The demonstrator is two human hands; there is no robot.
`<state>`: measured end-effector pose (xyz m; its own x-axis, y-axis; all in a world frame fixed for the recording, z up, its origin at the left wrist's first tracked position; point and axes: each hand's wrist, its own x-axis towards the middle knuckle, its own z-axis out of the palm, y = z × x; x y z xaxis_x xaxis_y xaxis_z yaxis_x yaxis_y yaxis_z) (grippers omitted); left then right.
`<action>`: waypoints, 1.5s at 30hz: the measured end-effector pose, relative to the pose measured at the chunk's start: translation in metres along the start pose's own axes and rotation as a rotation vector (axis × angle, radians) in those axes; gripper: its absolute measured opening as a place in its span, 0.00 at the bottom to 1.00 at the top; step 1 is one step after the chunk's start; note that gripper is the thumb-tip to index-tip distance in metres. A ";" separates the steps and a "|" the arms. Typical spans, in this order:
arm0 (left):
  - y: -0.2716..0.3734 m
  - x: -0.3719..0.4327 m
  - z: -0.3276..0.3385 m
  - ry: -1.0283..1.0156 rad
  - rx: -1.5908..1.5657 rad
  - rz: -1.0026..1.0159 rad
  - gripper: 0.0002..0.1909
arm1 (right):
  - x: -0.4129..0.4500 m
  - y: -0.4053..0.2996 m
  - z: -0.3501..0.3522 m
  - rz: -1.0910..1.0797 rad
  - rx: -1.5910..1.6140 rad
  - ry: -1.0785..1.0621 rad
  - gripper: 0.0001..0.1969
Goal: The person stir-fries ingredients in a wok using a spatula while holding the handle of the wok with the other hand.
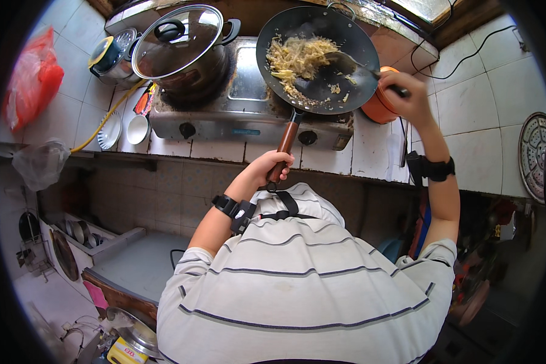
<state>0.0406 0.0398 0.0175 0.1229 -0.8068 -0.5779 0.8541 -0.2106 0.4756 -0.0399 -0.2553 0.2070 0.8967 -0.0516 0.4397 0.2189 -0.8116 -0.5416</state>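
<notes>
My left hand is wrapped around the brown wooden handle of a dark wok, which sits over the right side of a steel gas stove. Shredded yellowish food is heaped toward the wok's left side, with loose bits scattered over the bottom. In my right hand is the dark handle of a metal spatula, its blade down against the food. Faint steam seems to rise at the back of the wok.
A lidded steel pot occupies the stove's left side. Orange container stands close by the wok on the right. White bowl, fluted dish and yellow hose are at the left. A red plastic bag hangs there.
</notes>
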 end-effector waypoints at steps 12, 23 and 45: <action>-0.002 0.003 -0.002 -0.045 -0.016 -0.016 0.08 | 0.056 0.125 -0.051 0.679 0.367 0.615 0.06; -0.002 -0.002 -0.002 -0.010 -0.032 0.006 0.10 | 0.099 -0.005 0.046 -0.368 0.018 -0.347 0.03; -0.004 0.000 -0.002 -0.051 -0.010 0.028 0.06 | 0.104 -0.006 0.089 -0.008 -0.207 0.237 0.07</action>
<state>0.0387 0.0422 0.0145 0.1214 -0.8394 -0.5298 0.8556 -0.1821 0.4846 0.0859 -0.2044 0.1921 0.7753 -0.1589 0.6113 0.1212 -0.9124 -0.3909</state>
